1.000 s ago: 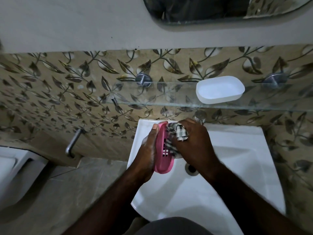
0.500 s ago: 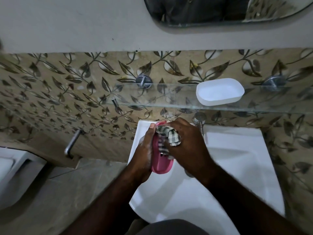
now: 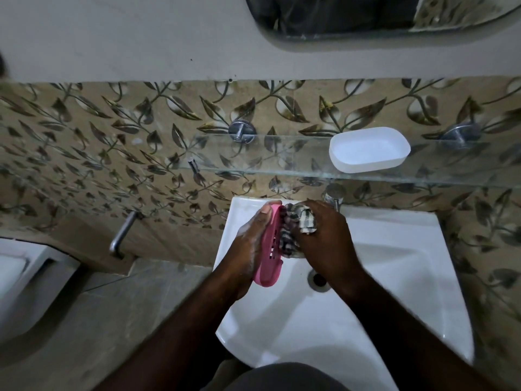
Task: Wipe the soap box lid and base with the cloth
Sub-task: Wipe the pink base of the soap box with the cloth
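My left hand (image 3: 249,244) grips a pink slotted soap box part (image 3: 270,255), held on edge above the sink's left side. My right hand (image 3: 324,235) clutches a bunched checked cloth (image 3: 298,224) and presses it against the pink part's inner face. The white soap box part (image 3: 369,149) sits open side up on the glass shelf, up and to the right of both hands.
The white sink (image 3: 394,277) lies under my hands, its drain (image 3: 318,279) just right of the pink part. A tap (image 3: 334,194) stands behind my right hand. The glass shelf (image 3: 282,165) runs above the sink. A toilet (image 3: 19,277) is at the left.
My right hand has slid the cloth up along the pink part toward its far end. My left hand has kept its hold, shifting slightly.
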Available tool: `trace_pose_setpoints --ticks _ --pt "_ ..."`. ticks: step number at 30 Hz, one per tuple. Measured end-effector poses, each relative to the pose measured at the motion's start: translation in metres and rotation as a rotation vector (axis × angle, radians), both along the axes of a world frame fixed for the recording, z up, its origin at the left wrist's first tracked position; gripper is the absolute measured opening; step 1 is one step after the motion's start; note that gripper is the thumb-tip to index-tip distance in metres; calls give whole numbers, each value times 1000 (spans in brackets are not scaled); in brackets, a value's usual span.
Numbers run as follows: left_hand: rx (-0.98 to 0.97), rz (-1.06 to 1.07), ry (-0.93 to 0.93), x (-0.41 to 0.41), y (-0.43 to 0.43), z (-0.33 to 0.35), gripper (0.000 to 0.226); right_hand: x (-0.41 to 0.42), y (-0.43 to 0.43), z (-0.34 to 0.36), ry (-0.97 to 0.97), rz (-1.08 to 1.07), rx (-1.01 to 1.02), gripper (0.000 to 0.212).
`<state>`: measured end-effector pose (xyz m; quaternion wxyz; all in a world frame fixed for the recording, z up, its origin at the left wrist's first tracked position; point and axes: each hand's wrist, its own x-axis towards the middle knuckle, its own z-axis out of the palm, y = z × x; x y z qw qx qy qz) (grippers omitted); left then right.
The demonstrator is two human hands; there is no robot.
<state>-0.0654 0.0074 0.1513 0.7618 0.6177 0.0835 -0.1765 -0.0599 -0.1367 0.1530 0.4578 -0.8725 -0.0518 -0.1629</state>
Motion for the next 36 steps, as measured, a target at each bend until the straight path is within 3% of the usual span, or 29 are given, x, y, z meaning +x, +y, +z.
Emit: trace_pose_setpoints --ticks 6,11,16,23,28,31,36 --pt "-127 -9 60 2 -5 4 57 -12 6 11 -99 141 17 25" --pt "-8 -20 19 -2 -3 -1 59 -5 0 2 -43 24 70 18" --pt "-73 -11 47 -3 -7 0 59 -14 3 10 -93 185 -13 27" --pt "-8 74 -44 -9 -2 8 46 -4 -3 -9 1 26 -5 21" --pt "-36 79 15 -19 -4 -1 39 -13 -4 -18 157 53 -60 12" --pt "-25 45 12 -18 -5 -2 42 -7 -12 -7 204 127 -109 16" --pt "19 15 -74 -12 -4 6 61 -5 -4 -3 88 6 -63 9"
